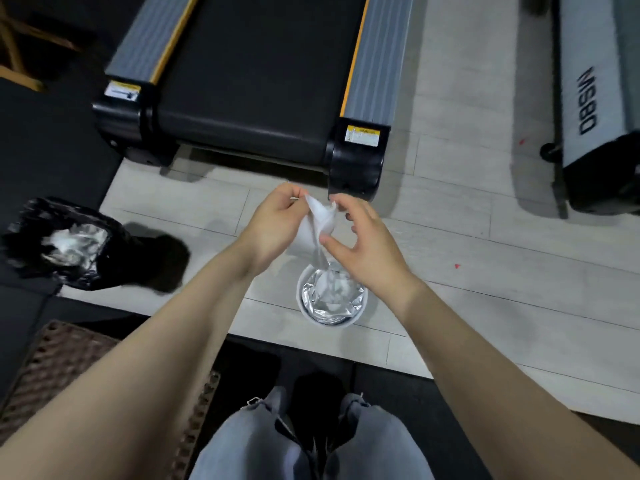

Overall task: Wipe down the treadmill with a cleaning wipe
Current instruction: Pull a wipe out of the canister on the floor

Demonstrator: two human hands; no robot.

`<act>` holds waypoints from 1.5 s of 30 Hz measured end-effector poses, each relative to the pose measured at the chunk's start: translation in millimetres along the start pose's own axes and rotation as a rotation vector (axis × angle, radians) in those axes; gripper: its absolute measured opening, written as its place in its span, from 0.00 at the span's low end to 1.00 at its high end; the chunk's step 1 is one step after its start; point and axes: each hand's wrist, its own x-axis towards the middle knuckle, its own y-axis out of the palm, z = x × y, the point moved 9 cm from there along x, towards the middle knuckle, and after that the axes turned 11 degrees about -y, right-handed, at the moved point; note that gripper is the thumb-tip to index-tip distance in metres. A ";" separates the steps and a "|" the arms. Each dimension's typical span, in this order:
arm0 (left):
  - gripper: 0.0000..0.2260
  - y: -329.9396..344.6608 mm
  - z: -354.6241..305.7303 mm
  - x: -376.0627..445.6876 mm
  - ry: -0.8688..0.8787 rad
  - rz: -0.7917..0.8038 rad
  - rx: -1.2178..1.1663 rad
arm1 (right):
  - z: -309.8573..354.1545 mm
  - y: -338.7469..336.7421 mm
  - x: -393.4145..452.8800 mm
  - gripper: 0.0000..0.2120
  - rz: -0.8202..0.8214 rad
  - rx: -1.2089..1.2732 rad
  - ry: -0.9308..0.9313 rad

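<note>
A white cleaning wipe stretches up from an open round tub of wipes standing on the pale floor. My left hand pinches the wipe's top left edge. My right hand pinches it at the top right corner and lower down with the thumb. The treadmill, with a black belt, grey side rails and orange trim, lies just beyond my hands, its rear end facing me.
A bin lined with a black bag holding crumpled white wipes stands at the left. A second machine marked MS80 lies at the right. Black mats cover the floor at the left and under my feet.
</note>
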 end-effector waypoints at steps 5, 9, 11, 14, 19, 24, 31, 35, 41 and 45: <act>0.06 0.1 -88.2 -70.3 0.001 0.069 0.074 | 109.5 -83.2 -15.6 0.25 -0.104 -0.316 -0.047; 0.06 -0.2 -158.2 -124.2 0.049 0.125 0.123 | 187.4 -142.6 -25.6 0.11 -0.188 -0.404 -0.096; 0.04 -0.1 -190.1 -150.1 0.070 0.165 0.143 | 210.0 -168.7 -31.0 0.10 -0.173 -0.338 -0.012; 0.04 -1.2 -224.7 -181.5 0.051 0.245 0.151 | 229.6 -209.6 -45.4 0.10 -0.228 -0.050 0.217; 0.22 -8.4 -263.0 -213.6 0.016 0.267 0.144 | 263.4 -256.3 -68.3 0.12 -0.216 0.225 0.415; 0.23 6.7 -286.8 -228.7 -0.017 0.270 -0.129 | 294.1 -280.9 -76.4 0.07 -0.144 0.290 0.379; 0.24 81.8 -311.0 -232.8 -0.105 0.379 -0.410 | 271.5 -328.2 -64.6 0.06 -0.257 0.691 0.378; 0.20 134.6 -335.4 -226.2 -0.128 0.448 -0.496 | 216.7 -376.8 -62.7 0.03 -0.379 0.582 0.473; 0.26 206.5 -365.1 -209.3 -0.215 0.541 -0.547 | 188.7 -441.5 -40.3 0.04 -0.218 0.529 0.373; 0.23 234.2 -393.2 -199.2 -0.151 0.624 -0.421 | 165.8 -478.1 -21.6 0.06 -0.181 0.340 0.342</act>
